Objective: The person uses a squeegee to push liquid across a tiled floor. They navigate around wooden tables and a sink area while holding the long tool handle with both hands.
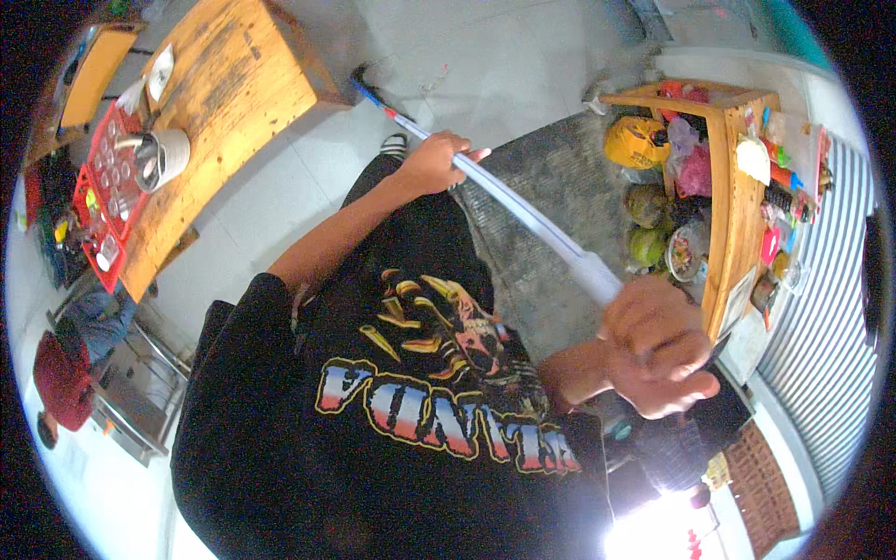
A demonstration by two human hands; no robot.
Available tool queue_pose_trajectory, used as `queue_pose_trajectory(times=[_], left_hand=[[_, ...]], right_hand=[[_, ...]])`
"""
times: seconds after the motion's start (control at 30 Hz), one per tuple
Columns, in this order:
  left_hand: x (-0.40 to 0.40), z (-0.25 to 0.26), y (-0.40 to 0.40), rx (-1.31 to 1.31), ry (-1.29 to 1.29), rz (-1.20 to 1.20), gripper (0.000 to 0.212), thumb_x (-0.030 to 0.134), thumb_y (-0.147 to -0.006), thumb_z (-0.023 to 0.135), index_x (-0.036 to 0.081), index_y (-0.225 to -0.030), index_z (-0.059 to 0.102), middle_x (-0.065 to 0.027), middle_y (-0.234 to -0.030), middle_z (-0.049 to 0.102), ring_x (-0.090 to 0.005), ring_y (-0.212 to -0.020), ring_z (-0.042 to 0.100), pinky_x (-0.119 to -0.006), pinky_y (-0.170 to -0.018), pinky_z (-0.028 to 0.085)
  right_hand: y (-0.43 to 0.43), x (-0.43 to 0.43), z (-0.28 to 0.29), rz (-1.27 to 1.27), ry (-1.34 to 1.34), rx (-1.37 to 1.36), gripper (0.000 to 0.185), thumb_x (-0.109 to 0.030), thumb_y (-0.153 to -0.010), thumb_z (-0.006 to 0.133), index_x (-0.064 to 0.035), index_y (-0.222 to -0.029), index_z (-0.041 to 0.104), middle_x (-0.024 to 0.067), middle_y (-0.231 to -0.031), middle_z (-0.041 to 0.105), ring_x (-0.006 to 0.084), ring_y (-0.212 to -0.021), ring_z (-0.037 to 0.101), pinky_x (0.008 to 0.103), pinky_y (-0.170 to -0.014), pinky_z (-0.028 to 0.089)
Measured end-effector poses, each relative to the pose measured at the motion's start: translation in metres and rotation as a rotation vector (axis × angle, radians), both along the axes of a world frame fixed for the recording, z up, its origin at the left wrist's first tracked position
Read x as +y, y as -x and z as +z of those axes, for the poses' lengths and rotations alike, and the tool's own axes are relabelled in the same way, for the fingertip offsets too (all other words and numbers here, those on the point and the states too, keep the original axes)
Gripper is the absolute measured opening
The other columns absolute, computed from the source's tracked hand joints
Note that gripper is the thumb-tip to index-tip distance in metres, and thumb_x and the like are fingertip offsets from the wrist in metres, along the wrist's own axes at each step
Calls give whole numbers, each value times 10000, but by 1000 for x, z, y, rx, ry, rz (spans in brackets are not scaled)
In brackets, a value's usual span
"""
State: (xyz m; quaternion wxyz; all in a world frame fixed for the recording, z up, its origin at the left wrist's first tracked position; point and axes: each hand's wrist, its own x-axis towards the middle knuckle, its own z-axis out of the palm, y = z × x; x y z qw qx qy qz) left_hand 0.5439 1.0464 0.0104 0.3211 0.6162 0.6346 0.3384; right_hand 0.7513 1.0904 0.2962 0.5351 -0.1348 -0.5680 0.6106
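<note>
A long white pole [532,217] slants across the view, and its far end, blue and red, meets a dark head on the floor, perhaps a broom's. My left hand [437,164] is closed around the lower part of the pole, with the thumb pointing right. Nearer the camera, my right hand [654,343] holds the pole's thicker upper end; the fingers hide its tip. Below the hands is my black printed shirt, and a striped sandal [394,145] shows just beyond my left forearm.
At left stands a wooden table [238,105] with a white bucket [168,161] and red trays of glasses. A dark textured mat [532,280] lies ahead. Wooden shelving [724,210] at right holds bags and green fruit. A person [66,378] is at far left.
</note>
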Motion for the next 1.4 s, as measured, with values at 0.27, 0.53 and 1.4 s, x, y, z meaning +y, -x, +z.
queue_pose_trajectory(times=[0.27, 0.53, 1.4], left_hand=[[-24, -24, 24, -12, 250, -77, 220, 256, -819, 691, 37, -817, 668, -201, -764, 643, -423, -752, 629, -491, -722, 493], [-3, -4, -4, -193, 121, 95, 311, 137, -701, 631, 158, -993, 738, -157, -832, 688, -371, -822, 657, -460, -785, 523], [-8, -156, -134, 256, 151, 1263, 228, 231, -848, 668, 39, -816, 549, -200, -701, 624, -420, -724, 626, -498, -685, 484]], right_hand=[[36, 8, -19, 7, 88, -237, 395, -412, -975, 437, -155, -686, 357, 19, -549, 328, 110, -432, 281, 282, -400, 265], [22, 62, 10, 315, 175, -23, 391, -428, -956, 527, -134, -720, 425, 35, -536, 376, 146, -464, 345, 295, -413, 266], [-14, 189, -149, 785, 79, -427, 351, -131, -994, 481, -32, -658, 478, 69, -554, 490, 184, -500, 479, 349, -533, 440]])
